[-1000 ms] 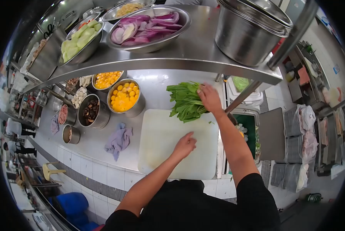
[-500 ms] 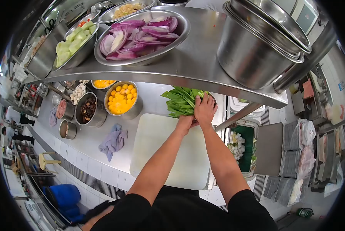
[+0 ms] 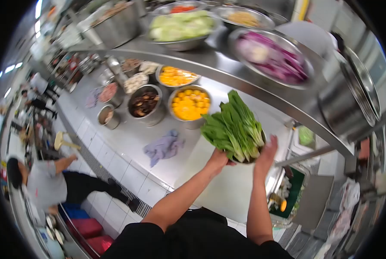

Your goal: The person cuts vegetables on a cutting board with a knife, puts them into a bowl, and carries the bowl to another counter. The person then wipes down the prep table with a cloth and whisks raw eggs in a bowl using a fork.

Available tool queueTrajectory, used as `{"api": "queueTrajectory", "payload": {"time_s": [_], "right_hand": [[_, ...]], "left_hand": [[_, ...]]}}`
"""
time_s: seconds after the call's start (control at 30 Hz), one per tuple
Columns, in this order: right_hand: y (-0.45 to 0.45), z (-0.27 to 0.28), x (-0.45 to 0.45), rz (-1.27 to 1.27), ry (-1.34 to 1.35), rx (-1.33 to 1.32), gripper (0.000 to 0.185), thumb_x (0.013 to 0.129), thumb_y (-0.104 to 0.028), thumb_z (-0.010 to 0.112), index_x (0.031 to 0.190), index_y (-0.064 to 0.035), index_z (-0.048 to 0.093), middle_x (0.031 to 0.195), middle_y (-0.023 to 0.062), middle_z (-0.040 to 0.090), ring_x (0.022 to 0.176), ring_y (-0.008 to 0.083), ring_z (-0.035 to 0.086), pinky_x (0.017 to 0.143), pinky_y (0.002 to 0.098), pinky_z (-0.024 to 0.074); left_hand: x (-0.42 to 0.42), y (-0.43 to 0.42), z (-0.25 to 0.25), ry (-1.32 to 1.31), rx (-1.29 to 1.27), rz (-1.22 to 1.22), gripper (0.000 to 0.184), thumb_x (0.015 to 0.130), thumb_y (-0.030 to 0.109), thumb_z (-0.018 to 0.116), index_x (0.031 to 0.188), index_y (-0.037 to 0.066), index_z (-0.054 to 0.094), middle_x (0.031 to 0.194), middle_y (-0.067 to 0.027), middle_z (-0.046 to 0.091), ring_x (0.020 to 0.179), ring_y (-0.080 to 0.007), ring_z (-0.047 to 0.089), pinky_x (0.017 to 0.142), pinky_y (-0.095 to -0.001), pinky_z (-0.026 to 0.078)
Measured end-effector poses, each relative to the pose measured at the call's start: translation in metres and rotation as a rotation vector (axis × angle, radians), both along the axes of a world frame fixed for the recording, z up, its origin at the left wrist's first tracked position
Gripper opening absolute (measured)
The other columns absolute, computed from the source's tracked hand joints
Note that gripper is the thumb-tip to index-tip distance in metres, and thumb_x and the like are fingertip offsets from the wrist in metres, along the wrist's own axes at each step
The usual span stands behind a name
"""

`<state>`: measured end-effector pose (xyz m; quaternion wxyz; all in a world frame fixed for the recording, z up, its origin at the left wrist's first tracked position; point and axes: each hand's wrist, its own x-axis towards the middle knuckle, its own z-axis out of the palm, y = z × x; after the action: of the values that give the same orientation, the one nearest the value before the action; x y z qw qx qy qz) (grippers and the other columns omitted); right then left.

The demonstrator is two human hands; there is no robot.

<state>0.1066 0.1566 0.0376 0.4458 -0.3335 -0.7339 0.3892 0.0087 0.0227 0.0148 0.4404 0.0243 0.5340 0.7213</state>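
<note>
Bunched leafy greens with pale stalks (image 3: 234, 127) sit in a round bowl (image 3: 263, 137), mostly hidden beneath them, above the far part of a white cutting board (image 3: 223, 185). My left hand (image 3: 219, 159) is closed at the near left edge of the bowl, its fingers partly hidden under it. On the right side, my right hand (image 3: 267, 151) has its fingers stretched out beside the stalks and bowl rim; it is slightly blurred.
A purple cloth (image 3: 163, 146) lies left of the board. Beyond are pots of egg yolks (image 3: 190, 103) and dark mushrooms (image 3: 144, 103). A steel shelf (image 3: 210, 64) overhead holds sliced red onions (image 3: 273, 58). A green-lined bin (image 3: 292, 190) stands right; a person (image 3: 46, 181) is at left.
The view has swung left, and a person in a grey shirt now shows at lower left. My right hand has moved off the top of the greens to their right side. The greens appear nearer and tilted.
</note>
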Motion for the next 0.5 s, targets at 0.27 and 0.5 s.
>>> {"api": "queueTrajectory", "payload": {"time_s": [0.27,0.5], "right_hand": [[-0.097,-0.005,-0.035,0.128,0.100,-0.343,0.036,0.105,-0.031,0.045,0.121,-0.0027,0.061,0.117,0.0076,0.063,0.108,0.0182,0.058,0.095,0.0333,0.0441],[-0.275,-0.051,-0.156,0.493,-0.397,0.025,0.036,0.095,-0.030,0.062,0.122,-0.0062,0.063,0.130,0.0168,0.056,0.115,0.0263,0.056,0.100,0.0374,0.0432]], "left_hand": [[-0.010,-0.261,0.004,-0.043,-0.075,0.316,0.040,0.096,0.010,0.063,0.134,0.003,0.049,0.123,-0.0117,0.060,0.085,-0.0245,0.069,0.055,-0.0320,0.058],[-0.011,-0.504,-0.016,0.005,-0.122,0.567,0.027,0.098,0.006,0.056,0.124,-0.004,0.055,0.104,-0.0150,0.066,0.064,-0.0204,0.066,0.052,-0.0296,0.053]]}}
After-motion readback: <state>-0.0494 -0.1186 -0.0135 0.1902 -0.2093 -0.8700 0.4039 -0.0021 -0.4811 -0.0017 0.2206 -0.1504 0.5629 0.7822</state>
